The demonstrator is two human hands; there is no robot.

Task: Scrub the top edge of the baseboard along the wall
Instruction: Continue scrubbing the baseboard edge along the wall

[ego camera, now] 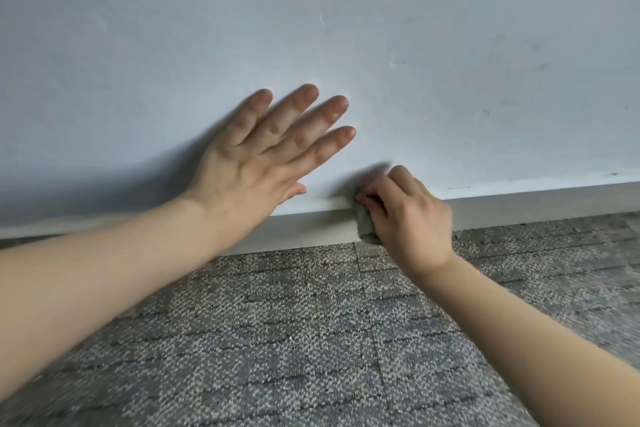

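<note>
Our right hand (408, 218) gripped a scrub pad (365, 224) on the baseboard (519, 210) edge mid-wall; our left hand (263, 156) lay flat, fingers spread, with much edge seemingly left.

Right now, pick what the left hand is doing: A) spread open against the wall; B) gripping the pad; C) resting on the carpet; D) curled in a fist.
A: the left hand has straight fingers spread on the wall, while the right hand grips the pad at the baseboard.

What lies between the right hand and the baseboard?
A grey-green scrub pad, held by the right hand against the baseboard, per the head view.
</note>
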